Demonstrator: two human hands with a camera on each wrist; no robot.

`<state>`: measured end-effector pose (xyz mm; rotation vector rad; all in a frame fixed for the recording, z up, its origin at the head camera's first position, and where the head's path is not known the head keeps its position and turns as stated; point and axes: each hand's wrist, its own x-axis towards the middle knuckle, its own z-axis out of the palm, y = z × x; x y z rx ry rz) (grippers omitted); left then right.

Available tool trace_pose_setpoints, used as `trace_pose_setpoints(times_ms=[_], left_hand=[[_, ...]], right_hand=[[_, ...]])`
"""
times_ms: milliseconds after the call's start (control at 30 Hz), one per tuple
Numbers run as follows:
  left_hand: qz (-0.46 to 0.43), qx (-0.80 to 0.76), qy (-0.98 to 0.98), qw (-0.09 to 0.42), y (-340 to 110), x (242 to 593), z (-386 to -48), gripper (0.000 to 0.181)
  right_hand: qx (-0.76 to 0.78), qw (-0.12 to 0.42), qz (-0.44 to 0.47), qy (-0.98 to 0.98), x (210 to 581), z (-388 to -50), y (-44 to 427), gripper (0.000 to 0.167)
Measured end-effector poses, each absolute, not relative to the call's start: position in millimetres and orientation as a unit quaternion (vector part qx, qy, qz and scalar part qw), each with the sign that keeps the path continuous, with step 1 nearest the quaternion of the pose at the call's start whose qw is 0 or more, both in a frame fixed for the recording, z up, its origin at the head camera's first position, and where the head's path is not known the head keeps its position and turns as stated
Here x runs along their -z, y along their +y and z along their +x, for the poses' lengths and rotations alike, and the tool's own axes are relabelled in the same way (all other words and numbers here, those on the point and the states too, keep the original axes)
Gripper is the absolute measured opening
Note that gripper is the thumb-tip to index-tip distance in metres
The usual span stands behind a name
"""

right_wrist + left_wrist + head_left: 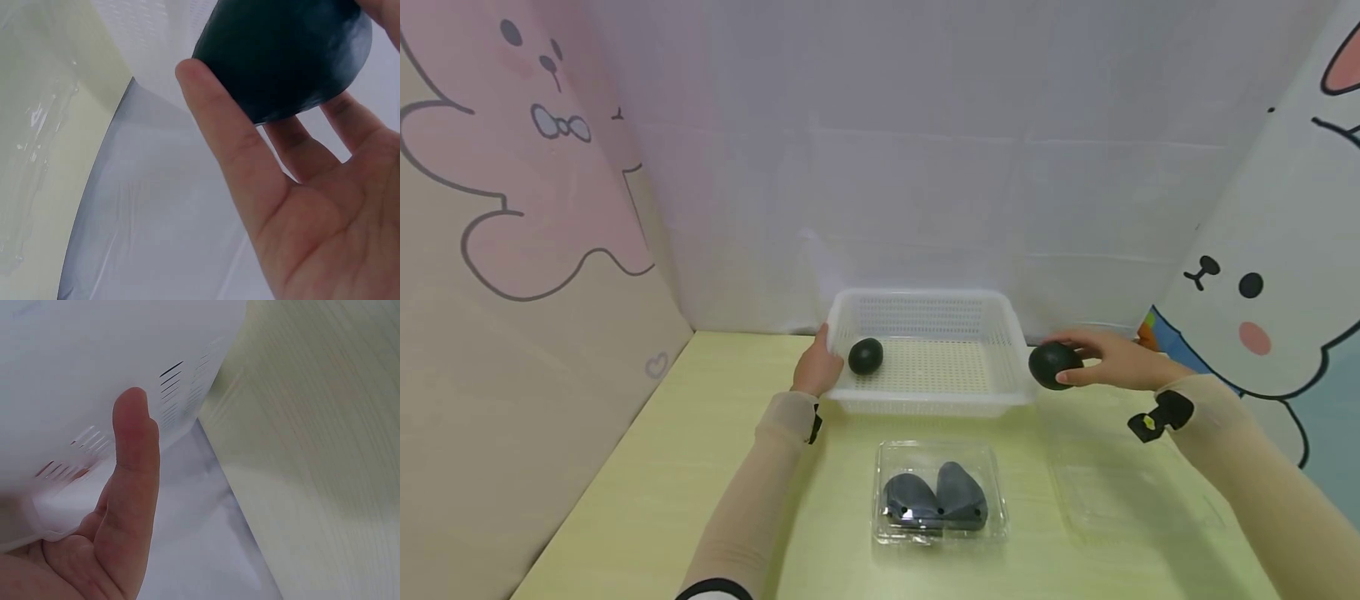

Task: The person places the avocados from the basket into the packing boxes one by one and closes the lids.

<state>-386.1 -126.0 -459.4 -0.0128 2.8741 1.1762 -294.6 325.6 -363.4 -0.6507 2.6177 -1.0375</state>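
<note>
My left hand (818,367) grips the left side of a white plastic basket (925,404) with slotted walls. In the left wrist view the thumb (134,456) lies along the basket's wall (75,375); the other fingers are mostly hidden. One smooth dark green round fruit (866,356) lies inside the basket at its left end. Just outside the basket's right rim, my right hand (1108,358) holds a second dark green round fruit (1055,365) between thumb and fingers. The right wrist view shows this held fruit (287,56) large and partly cut off by the frame's top.
In front of the basket sits a clear plastic box (940,450) with two grey, dark-dotted rounded shapes (912,500) in it. A transparent plastic piece (1135,483) lies on the yellow table (700,467) at right. A white-covered wall (917,183) rises right behind the basket.
</note>
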Motion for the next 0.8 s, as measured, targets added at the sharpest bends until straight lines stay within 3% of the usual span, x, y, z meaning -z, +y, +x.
trace_pose_setpoints(times_ms=[333, 800], left_hand=[[-0.003, -0.385, 0.922, 0.021, -125.2, 460.2, -390.2, 0.077], [-0.011, -0.387, 0.922, 0.021, -122.2, 455.9, -390.8, 0.077]], right_hand=[[0.352, 0.126, -0.195, 0.907, 363.2, -277.8, 337.0, 0.060], [0.292, 0.083, -0.189, 0.934, 365.7, -257.6, 347.8, 0.062]])
